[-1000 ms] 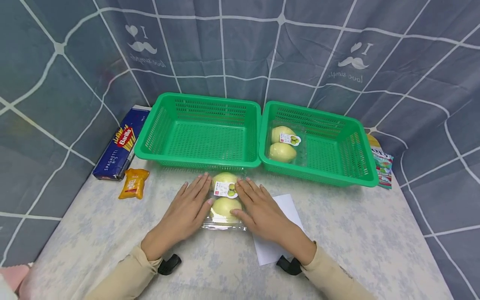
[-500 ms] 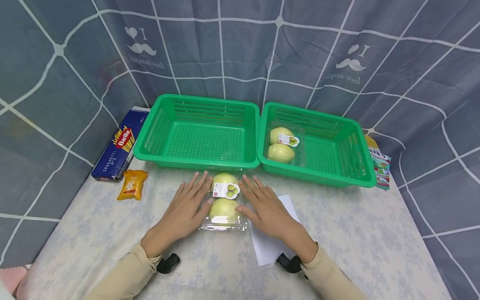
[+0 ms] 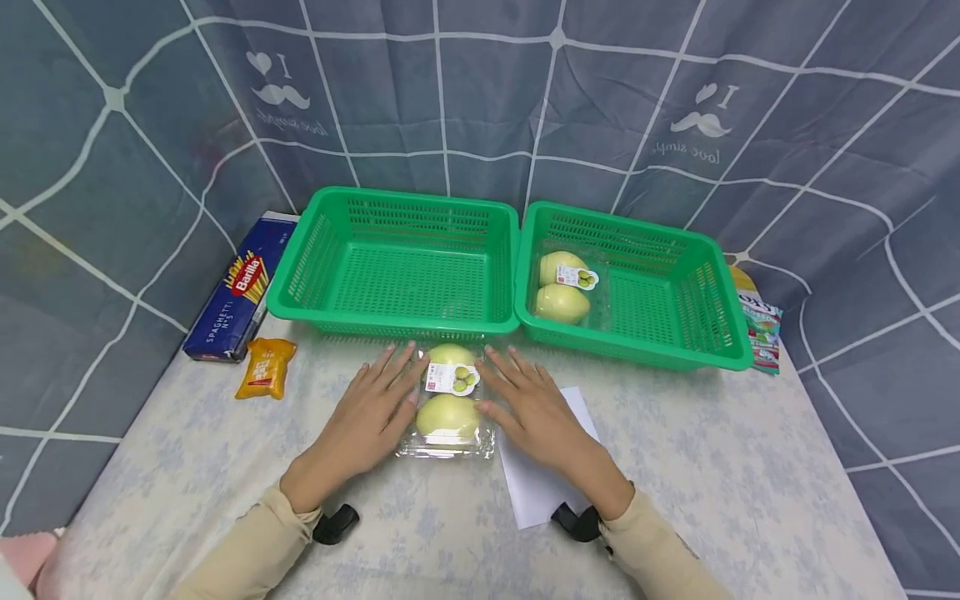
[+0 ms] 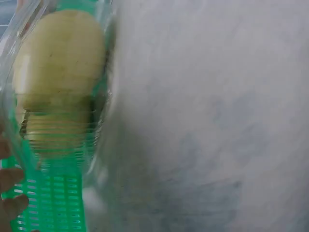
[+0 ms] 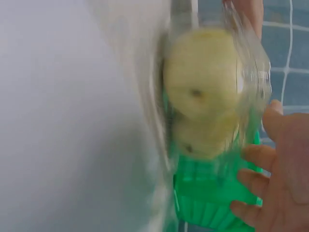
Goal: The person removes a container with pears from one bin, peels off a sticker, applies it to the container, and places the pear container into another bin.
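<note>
A clear plastic clamshell box (image 3: 447, 450) lies on the table in the head view, with two pale yellow-green fruits (image 3: 448, 418) inside and a white label (image 3: 452, 379) across its lid. My left hand (image 3: 366, 421) is spread along the left side of the box, thumb overlapping its edge. Along the opposite side lies my right hand (image 3: 536, 417), fingers straight and parted. In the right wrist view a small gap shows between fingertips (image 5: 241, 209) and the plastic wall. Both wrist views look at the box side-on, with blur.
Two green baskets stand behind the hands: the left basket (image 3: 412, 283) and the right basket (image 3: 645, 300), which holds a similar fruit box (image 3: 562, 302). A spaghetti box (image 3: 240, 287) and an orange packet (image 3: 266, 367) lie left, white paper (image 3: 532, 483) under the right forearm, a snack bag (image 3: 761, 325) far right.
Both hands have drawn slightly apart, thumbs and fingers moving outward off the lid, so more of the fruits and label shows. The box has stayed in about the same place.
</note>
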Available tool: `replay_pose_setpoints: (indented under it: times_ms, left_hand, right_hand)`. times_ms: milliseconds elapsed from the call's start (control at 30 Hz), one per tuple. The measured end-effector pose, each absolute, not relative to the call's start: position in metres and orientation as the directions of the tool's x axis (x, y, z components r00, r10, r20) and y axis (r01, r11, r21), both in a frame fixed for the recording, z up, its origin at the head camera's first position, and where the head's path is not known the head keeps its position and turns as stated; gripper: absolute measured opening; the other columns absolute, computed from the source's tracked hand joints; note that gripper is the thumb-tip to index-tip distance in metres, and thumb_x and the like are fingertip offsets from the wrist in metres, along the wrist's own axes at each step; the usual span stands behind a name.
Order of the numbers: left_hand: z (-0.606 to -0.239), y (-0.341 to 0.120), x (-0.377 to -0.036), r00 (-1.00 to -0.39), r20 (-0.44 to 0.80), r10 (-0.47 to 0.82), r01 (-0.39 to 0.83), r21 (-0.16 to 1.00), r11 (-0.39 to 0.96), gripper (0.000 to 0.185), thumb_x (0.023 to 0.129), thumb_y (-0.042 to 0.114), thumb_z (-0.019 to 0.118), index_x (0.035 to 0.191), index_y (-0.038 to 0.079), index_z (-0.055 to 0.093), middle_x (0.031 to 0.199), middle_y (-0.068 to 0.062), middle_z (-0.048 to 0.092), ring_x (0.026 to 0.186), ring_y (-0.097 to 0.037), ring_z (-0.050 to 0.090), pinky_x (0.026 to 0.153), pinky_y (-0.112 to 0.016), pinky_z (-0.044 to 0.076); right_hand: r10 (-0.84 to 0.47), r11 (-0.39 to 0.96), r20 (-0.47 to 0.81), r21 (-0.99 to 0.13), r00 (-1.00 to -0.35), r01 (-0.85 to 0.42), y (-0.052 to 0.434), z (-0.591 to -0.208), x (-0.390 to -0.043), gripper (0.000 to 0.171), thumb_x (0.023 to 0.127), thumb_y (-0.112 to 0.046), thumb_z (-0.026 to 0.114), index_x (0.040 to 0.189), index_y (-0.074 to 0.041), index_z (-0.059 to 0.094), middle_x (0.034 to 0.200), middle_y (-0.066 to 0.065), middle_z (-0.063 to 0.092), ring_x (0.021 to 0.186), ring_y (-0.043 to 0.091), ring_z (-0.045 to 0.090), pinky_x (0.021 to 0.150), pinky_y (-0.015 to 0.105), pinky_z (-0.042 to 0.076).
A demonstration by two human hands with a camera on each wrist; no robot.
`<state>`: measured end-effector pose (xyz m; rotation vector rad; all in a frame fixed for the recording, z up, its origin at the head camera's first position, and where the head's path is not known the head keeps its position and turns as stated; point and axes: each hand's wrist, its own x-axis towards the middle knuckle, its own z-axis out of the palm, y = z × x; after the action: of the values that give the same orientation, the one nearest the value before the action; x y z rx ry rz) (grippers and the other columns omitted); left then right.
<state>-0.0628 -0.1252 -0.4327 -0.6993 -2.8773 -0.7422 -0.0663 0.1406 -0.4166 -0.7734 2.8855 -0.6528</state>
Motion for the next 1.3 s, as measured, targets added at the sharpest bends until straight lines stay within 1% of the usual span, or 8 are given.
replay_pose_setpoints:
  times_ms: [200, 300, 400, 600, 700, 800, 933, 1300]
  left_hand:
    - [-0.431, -0.123, -0.061, -0.868, 0.225, 0.442, 0.494, 0.46, 0.737, 0.051, 0.108, 0.027, 0.043, 0.157, 0.017, 0.037, 0.166, -0.008, 0.028, 0.155, -0.038, 0.023, 0.118, -0.07, 0.023]
    - [-0.431, -0.12, -0.06, -0.854, 0.189, 0.484, 0.512, 0.464, 0.723, 0.052, 0.108, 0.031, 0.043, 0.157, 0.016, 0.036, 0.167, -0.005, 0.027, 0.155, -0.035, 0.023, 0.119, -0.07, 0.022]
    - [-0.431, -0.122, -0.064, -0.871, 0.173, 0.46, 0.486, 0.441, 0.754, 0.052, 0.108, 0.034, 0.041, 0.157, 0.018, 0.036, 0.166, -0.007, 0.029, 0.154, -0.037, 0.025, 0.118, -0.071, 0.023]
    - [-0.435, -0.134, -0.071, -0.94, 0.12, 0.319, 0.331, 0.541, 0.773, 0.053, 0.109, 0.029, 0.037, 0.159, 0.011, 0.031, 0.158, -0.02, 0.04, 0.145, -0.043, 0.04, 0.116, -0.07, 0.028]
    - [-0.435, -0.135, -0.073, -0.964, 0.017, 0.265, 0.203, 0.692, 0.693, 0.053, 0.109, 0.026, 0.038, 0.155, 0.001, 0.035, 0.122, -0.024, 0.067, 0.104, -0.036, 0.067, 0.094, -0.051, 0.054]
    - [-0.433, -0.135, -0.074, -0.965, -0.091, 0.246, 0.079, 0.793, 0.604, 0.047, 0.107, 0.02, 0.041, 0.147, -0.003, 0.046, 0.083, -0.012, 0.065, 0.067, -0.018, 0.056, 0.063, -0.031, 0.049]
    - [-0.43, -0.135, -0.075, -0.953, -0.154, 0.262, 0.002, 0.859, 0.512, 0.041, 0.104, 0.009, 0.043, 0.141, -0.006, 0.052, 0.074, -0.006, 0.06, 0.061, -0.012, 0.049, 0.054, -0.023, 0.04]
    - [-0.432, -0.135, -0.073, -0.952, -0.152, 0.266, -0.012, 0.886, 0.464, 0.042, 0.106, 0.011, 0.042, 0.144, -0.006, 0.048, 0.073, -0.006, 0.056, 0.057, -0.009, 0.047, 0.049, -0.023, 0.039]
  right_hand:
    - [-0.532, 0.708, 0.067, -0.513, -0.844, -0.486, 0.141, -0.414, -0.062, 0.063, 0.104, -0.046, 0.048, 0.161, -0.028, 0.026, 0.169, -0.001, 0.02, 0.157, 0.032, 0.017, 0.123, 0.063, 0.021]
    - [-0.608, 0.658, 0.069, -0.512, -0.791, -0.551, 0.134, -0.416, -0.058, 0.062, 0.105, -0.048, 0.045, 0.161, -0.027, 0.027, 0.169, -0.003, 0.02, 0.158, 0.028, 0.015, 0.123, 0.063, 0.021]
    - [-0.587, 0.688, 0.08, -0.475, -0.806, -0.548, 0.134, -0.42, -0.061, 0.06, 0.105, -0.048, 0.044, 0.159, -0.024, 0.032, 0.168, -0.003, 0.023, 0.158, 0.029, 0.018, 0.122, 0.063, 0.024]
    - [-0.379, 0.666, -0.008, -0.697, -0.925, -0.267, 0.148, -0.428, -0.071, 0.062, 0.104, -0.039, 0.052, 0.159, -0.019, 0.032, 0.161, 0.011, 0.039, 0.148, 0.033, 0.039, 0.119, 0.055, 0.036]
    - [-0.351, 0.493, -0.132, -0.868, -0.927, -0.063, 0.15, -0.433, -0.074, 0.064, 0.106, -0.031, 0.051, 0.161, -0.012, 0.023, 0.147, 0.02, 0.052, 0.128, 0.033, 0.06, 0.105, 0.049, 0.052]
    - [-0.32, 0.25, -0.242, -0.954, -0.916, 0.165, 0.149, -0.436, -0.078, 0.059, 0.106, -0.019, 0.048, 0.159, -0.006, 0.025, 0.119, 0.016, 0.063, 0.096, 0.02, 0.069, 0.083, 0.033, 0.06]
    - [-0.333, -0.04, -0.389, -0.905, -0.859, 0.424, 0.15, -0.438, -0.078, 0.055, 0.104, -0.01, 0.046, 0.156, -0.003, 0.029, 0.09, -0.002, 0.059, 0.075, 0.005, 0.06, 0.067, 0.019, 0.053]
    - [-0.363, -0.086, -0.402, -0.884, -0.841, 0.459, 0.152, -0.443, -0.075, 0.061, 0.1, -0.004, 0.052, 0.157, -0.003, 0.029, 0.094, -0.008, 0.058, 0.083, 0.004, 0.061, 0.073, 0.018, 0.054]
